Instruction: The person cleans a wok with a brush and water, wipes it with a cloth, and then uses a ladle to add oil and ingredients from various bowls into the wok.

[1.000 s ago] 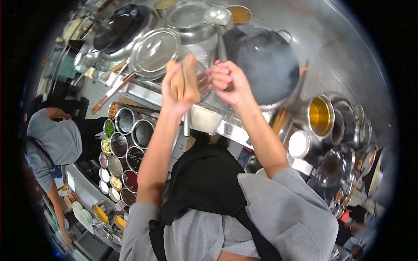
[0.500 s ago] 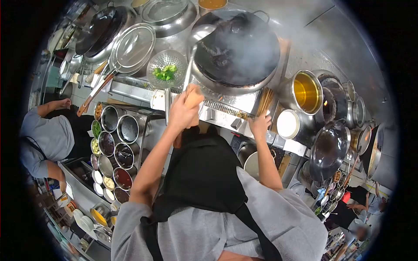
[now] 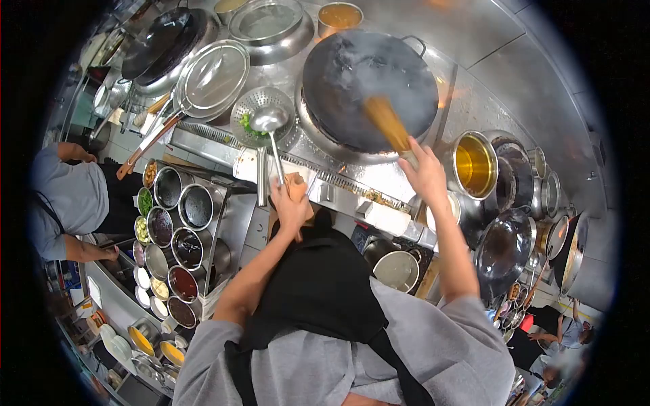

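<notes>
My right hand [image 3: 426,172] is closed round a bamboo wok brush [image 3: 387,122], its bristles over the steaming black wok [image 3: 325,88]. My left hand [image 3: 291,211] grips a long-handled ladle [image 3: 270,119] together with a tan folded cloth [image 3: 296,187]. The ladle's bowl overlaps a perforated strainer [image 3: 281,100], where green vegetable pieces [image 3: 246,124] show beside it. The lower end of the brush handle is hidden in my right hand.
A pot of yellow oil [image 3: 474,164] stands right of the wok. A wire-mesh strainer [image 3: 214,78] lies at the left. Several sauce containers [image 3: 183,283] fill the left cart. Another person [image 3: 74,199] stands at far left. A dark wok [image 3: 506,243] leans at right.
My right hand has lifted the brush from the stove's front edge up over the wok. My left hand has drawn the ladle out of the wok, back over the strainer.
</notes>
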`<state>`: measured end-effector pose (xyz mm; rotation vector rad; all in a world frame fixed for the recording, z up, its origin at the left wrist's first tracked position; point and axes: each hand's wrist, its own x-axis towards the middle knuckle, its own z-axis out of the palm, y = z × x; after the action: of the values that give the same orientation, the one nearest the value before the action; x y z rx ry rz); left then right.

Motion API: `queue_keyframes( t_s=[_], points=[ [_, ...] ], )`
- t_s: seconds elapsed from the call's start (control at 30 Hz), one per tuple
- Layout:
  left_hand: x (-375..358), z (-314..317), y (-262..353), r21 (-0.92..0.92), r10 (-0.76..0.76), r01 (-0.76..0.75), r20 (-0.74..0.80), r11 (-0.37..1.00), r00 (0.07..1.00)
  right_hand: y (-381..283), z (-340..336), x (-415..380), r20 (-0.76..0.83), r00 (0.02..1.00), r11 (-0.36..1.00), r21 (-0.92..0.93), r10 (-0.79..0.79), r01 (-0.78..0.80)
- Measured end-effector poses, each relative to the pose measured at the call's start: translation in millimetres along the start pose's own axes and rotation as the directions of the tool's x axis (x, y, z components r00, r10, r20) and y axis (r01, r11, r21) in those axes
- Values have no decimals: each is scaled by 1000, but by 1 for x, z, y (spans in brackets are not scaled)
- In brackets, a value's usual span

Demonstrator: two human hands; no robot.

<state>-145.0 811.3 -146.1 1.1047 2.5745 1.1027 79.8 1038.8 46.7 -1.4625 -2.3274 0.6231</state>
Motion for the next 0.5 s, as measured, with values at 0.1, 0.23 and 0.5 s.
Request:
queue_keyframes(
  t_s=[0.1, 0.23, 0.5],
  points=[
    [34, -10, 46, -519, -143, 233, 207, 823, 968, 8, 18, 89, 360, 931, 890, -402, -61, 214],
    [116, 54, 82, -702, -208, 690, 658, 177, 723, -2, 70, 222, 10, 985, 948, -274, 172, -163],
    [143, 112, 85, -667, -371, 645, 530, 373, 763, -14, 73, 99, 355, 871, 726, -489, -340, 484]
  ],
)
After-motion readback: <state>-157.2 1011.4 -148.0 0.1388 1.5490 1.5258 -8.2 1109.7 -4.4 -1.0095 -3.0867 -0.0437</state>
